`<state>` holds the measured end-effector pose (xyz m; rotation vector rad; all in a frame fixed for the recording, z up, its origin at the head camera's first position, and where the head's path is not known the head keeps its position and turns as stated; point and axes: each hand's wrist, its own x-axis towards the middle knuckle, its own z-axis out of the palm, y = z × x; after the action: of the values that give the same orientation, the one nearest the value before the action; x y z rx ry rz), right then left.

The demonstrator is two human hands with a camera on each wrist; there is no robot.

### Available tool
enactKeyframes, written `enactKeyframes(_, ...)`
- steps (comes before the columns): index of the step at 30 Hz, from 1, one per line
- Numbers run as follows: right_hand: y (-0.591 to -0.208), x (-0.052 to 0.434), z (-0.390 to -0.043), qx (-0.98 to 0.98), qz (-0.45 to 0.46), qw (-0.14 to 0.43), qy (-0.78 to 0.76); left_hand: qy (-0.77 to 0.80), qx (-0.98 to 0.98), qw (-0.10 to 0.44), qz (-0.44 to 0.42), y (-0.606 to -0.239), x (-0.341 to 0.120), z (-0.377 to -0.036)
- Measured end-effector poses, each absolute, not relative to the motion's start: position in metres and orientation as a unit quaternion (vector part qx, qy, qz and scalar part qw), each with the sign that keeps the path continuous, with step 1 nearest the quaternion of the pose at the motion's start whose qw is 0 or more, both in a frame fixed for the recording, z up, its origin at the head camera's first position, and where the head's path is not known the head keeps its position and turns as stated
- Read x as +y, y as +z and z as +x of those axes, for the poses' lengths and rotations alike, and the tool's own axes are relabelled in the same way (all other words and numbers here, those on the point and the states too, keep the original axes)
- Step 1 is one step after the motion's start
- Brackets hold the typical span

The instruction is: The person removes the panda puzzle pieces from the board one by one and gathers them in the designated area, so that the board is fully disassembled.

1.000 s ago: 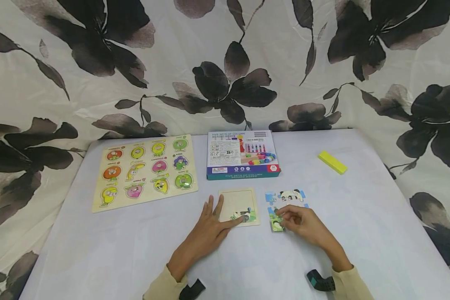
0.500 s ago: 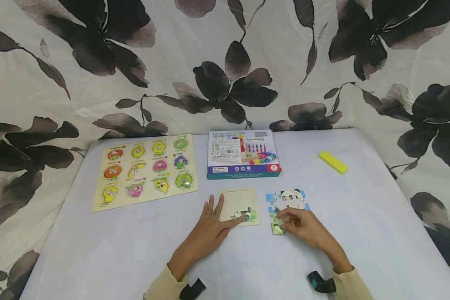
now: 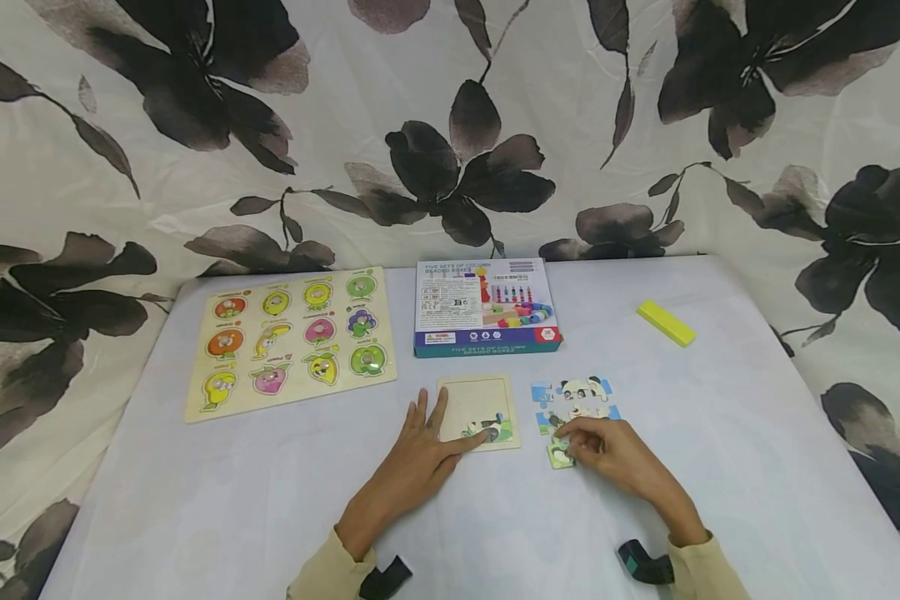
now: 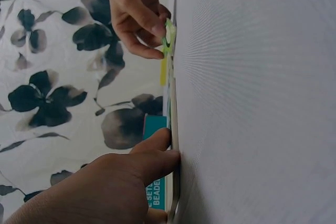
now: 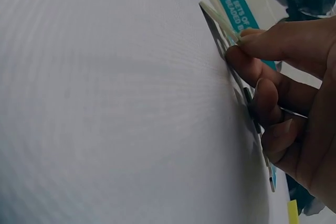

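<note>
My left hand [image 3: 416,458] rests with spread fingers on a square wooden puzzle tray [image 3: 474,396]. Its thumb touches the green-and-white puzzle piece [image 3: 504,429] lying in the tray's lower right corner. To the right, my right hand [image 3: 607,450] pinches a green puzzle piece [image 3: 559,456] between thumb and fingers. The right wrist view has this green piece [image 5: 219,20] tilted, one edge raised off the table. Beyond the right hand lie several panda puzzle pieces [image 3: 583,388], laid close together and partly covered by that hand.
A fruit peg board [image 3: 292,340] lies at the back left. At the back middle is a flat bead-set box [image 3: 487,312]. One yellow block [image 3: 666,324] sits at the back right. All rest on a white-covered table [image 3: 217,500] before a floral cloth [image 3: 390,75].
The green piece in my right hand has shifted slightly toward me and to the right, away from the other pieces. My left hand has stayed in place on the tray.
</note>
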<state>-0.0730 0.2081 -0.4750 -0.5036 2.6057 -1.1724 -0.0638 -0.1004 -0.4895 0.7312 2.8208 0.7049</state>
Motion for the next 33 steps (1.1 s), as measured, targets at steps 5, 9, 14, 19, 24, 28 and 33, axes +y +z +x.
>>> enactKeyframes(5,-0.4734,0.2065,-0.0733,0.897,-0.165,0.123,-0.392,0.235,0.938,0.074,0.242,-0.4896,-0.1003,-0.0636)
enactKeyframes(9,-0.4727,0.2052,-0.0727,0.903,-0.158,0.124,-0.381,0.238,0.938,0.078,0.239,-0.4891,-0.0997,-0.0628)
enactKeyframes(14,-0.4726,0.2051,-0.0721,0.904,-0.155,0.125,-0.378,0.243,0.937,0.076,0.238,-0.4878,-0.0993,-0.0619)
enactKeyframes(19,-0.4728,0.2055,-0.0720,0.903,-0.156,0.126,-0.380,0.241,0.938,0.073,0.238,-0.4884,-0.0995,-0.0621)
enactKeyframes(24,-0.4736,0.2055,-0.0724,0.903,-0.158,0.123,-0.380,0.240,0.938,0.068,0.241,-0.4888,-0.0999,-0.0622)
enactKeyframes(28,-0.4736,0.2051,-0.0728,0.902,-0.158,0.121,-0.382,0.238,0.938,0.065,0.244,-0.4895,-0.1003,-0.0623)
enactKeyframes(33,-0.4702,0.2017,-0.0761,0.901,-0.161,0.100,-0.390,0.237,0.938,0.067,0.243,-0.4899,-0.1003,-0.0624)
